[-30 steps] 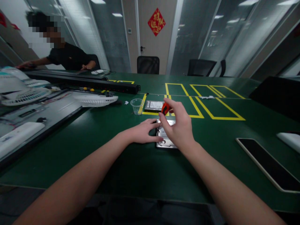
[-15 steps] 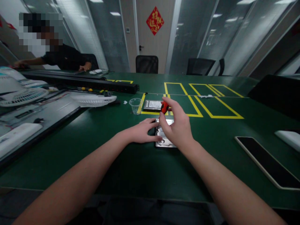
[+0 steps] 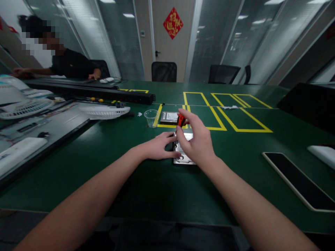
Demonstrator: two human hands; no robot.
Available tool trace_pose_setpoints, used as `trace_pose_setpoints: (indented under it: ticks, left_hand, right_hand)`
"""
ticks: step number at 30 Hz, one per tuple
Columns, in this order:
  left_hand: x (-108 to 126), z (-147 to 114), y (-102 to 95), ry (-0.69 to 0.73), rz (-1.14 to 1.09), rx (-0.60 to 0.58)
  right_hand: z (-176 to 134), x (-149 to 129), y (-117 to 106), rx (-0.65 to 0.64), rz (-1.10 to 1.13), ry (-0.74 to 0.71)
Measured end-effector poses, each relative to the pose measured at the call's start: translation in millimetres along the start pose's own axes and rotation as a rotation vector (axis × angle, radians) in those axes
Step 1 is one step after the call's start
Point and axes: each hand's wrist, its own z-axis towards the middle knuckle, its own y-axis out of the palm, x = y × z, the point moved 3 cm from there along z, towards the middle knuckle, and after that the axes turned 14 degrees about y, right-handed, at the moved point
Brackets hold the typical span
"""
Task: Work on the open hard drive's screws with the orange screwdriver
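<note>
From the head view, the right hand (image 3: 199,142) is pinching the red-handled screwdriver (image 3: 180,120) in a narrow grip, standing it upright over the silver hard drive (image 3: 183,157); the drive is lying flat on the green worktop (image 3: 131,181), near the middle, just short of the yellow tape squares (image 3: 230,115); the left hand (image 3: 158,146) is resting open and flat against the drive's left edge, holding nothing; a second drive (image 3: 170,118) and a clear plastic cup (image 3: 151,118) are sitting just beyond; a dark tablet (image 3: 298,181) is lying well apart to the right; another person (image 3: 70,64) is sitting at the far left.
</note>
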Motion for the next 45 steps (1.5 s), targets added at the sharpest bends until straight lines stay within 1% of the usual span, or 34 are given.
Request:
trace_pose_setpoints:
  ticks: [6, 12, 16, 20, 23, 25, 30, 34, 38, 45]
  left_hand:
    - [-1.0, -0.1, 1.5, 0.014, 0.017, 0.011]
    - [-0.8, 0.5, 1.8, 0.015, 0.01, 0.008]
    - [2.0, 1.4, 1.2, 0.022, 0.002, 0.0]
    - [3.8, 1.3, 0.7, 0.012, 0.0, 0.005]
    - [4.3, 1.1, 0.4, 0.004, -0.003, 0.0]
    - [3.9, 1.1, -0.1, 0.004, 0.001, 0.0]
    - [2.0, 0.9, -0.8, 0.007, -0.011, 0.002]
    - [2.1, 0.8, -0.2, 0.022, -0.007, 0.002]
    - [0.8, 0.2, 0.7, 0.001, 0.006, 0.007]
    - [-2.5, 0.2, 1.8, 0.01, 0.006, 0.0]
  right_hand:
    - [0.9, 6.5, -3.0, 0.059, -0.047, 0.029]
    - [0.7, -1.7, -2.5, 0.027, 0.016, -0.031]
    - [0.1, 0.2, -1.5, 0.02, 0.024, -0.035]
    - [0.9, 6.6, -2.9, 0.056, -0.017, -0.004]
    - [0.9, 6.3, -3.8, 0.076, -0.008, -0.022]
    - [0.4, 4.2, -3.2, 0.066, 0.002, -0.033]
    - [-1.0, 2.1, 0.0, 0.021, 0.005, 0.011]
    - [0.0, 3.9, -1.2, 0.039, -0.008, 0.0]
    - [1.3, 5.1, -3.5, 0.081, -0.025, -0.005]
    - [-0.9, 2.6, 0.9, 0.028, -0.002, 0.031]
